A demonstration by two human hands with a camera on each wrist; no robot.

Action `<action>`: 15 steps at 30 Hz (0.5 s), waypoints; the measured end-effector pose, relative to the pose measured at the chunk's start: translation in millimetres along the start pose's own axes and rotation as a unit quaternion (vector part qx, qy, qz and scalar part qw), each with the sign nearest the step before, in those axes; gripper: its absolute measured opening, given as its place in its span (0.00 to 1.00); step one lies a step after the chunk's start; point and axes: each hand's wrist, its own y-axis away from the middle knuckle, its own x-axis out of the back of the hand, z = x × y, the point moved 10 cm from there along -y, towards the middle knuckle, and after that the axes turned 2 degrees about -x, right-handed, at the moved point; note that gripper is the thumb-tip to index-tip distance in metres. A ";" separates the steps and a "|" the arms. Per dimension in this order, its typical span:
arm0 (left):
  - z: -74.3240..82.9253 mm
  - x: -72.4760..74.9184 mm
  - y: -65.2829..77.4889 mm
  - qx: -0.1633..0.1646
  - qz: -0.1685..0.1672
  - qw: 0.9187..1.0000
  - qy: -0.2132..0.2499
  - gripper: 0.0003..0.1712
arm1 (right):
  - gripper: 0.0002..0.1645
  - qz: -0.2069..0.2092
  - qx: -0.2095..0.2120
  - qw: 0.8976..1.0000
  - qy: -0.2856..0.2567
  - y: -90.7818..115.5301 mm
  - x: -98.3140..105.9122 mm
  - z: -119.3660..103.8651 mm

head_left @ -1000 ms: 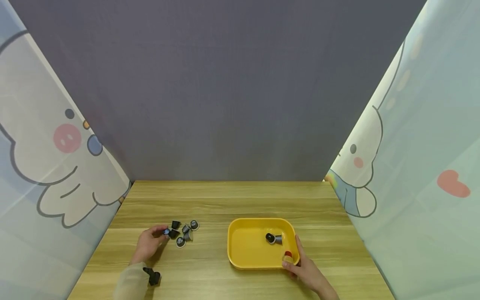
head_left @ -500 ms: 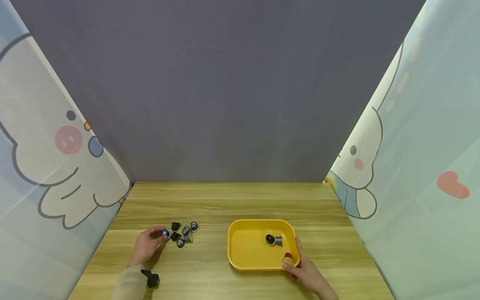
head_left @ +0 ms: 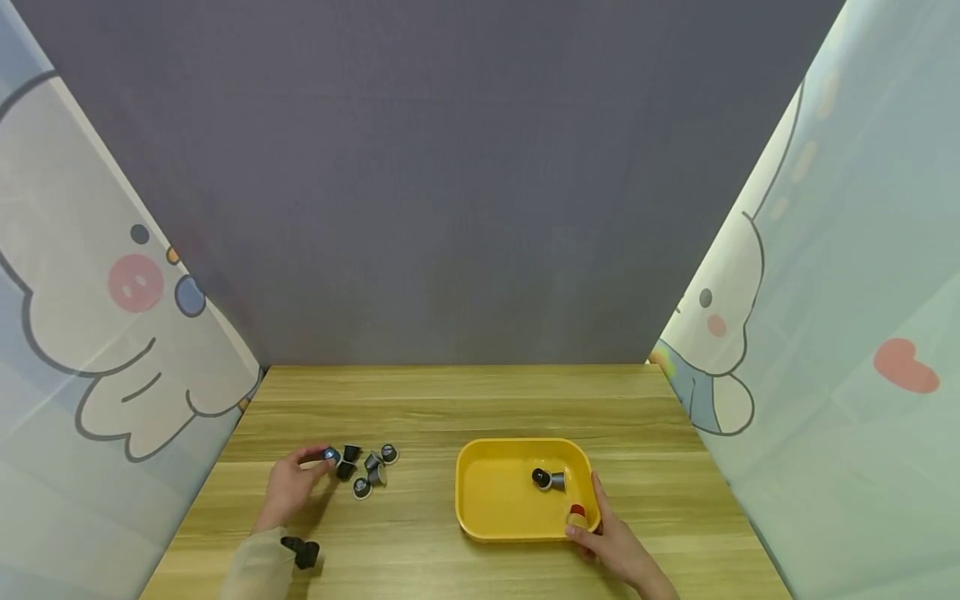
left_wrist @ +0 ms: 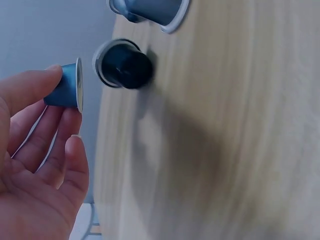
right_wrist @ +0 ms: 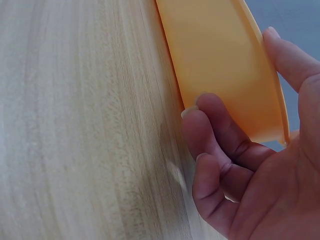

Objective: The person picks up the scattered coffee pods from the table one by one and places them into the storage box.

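My left hand (head_left: 289,486) pinches a blue coffee capsule (left_wrist: 64,89) between thumb and fingers; in the left wrist view it is held above the tabletop, its rim facing right. Just beside it lie black capsules (head_left: 346,471), and several more dark and grey capsules (head_left: 377,476) are grouped to their right. At the near right corner of the yellow tray (head_left: 487,533), my right hand (head_left: 617,543) grips the wall, with curled fingers against the outside in the right wrist view. Inside the tray are a black capsule (head_left: 541,477), a grey capsule (head_left: 558,481) and a red-topped one (head_left: 577,510).
The wooden table (head_left: 420,567) ends at a dark grey panel (head_left: 457,208) at the back. Cartoon-printed curtains (head_left: 840,467) stand along both sides. A black wrist mount (head_left: 303,552) sits by the left sleeve.
My left hand, with the blue capsule pinched in it, has moved slightly away from me and up off the table. The right hand and tray have stayed in place.
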 end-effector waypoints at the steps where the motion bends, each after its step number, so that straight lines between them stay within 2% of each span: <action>1: 2.7 0.6 -0.4 -0.002 0.002 1.000 0.004 0.22 | 0.63 0.000 0.001 1.000 0.000 -0.2 -0.1 0.0; 5: 16.5 3.4 -1.2 -0.022 0.009 1.000 0.009 0.21 | 0.63 -0.001 0.003 1.000 0.001 -1.0 0.0 1.0; 8: 25.7 5.1 -1.3 -0.023 0.012 1.000 0.011 0.22 | 0.63 0.000 0.003 1.000 0.001 -1.4 0.2 1.7; 15: 48.6 5.8 -1.7 -0.030 0.007 0.998 0.050 0.24 | 0.63 0.002 0.002 1.000 0.001 -1.4 0.1 1.9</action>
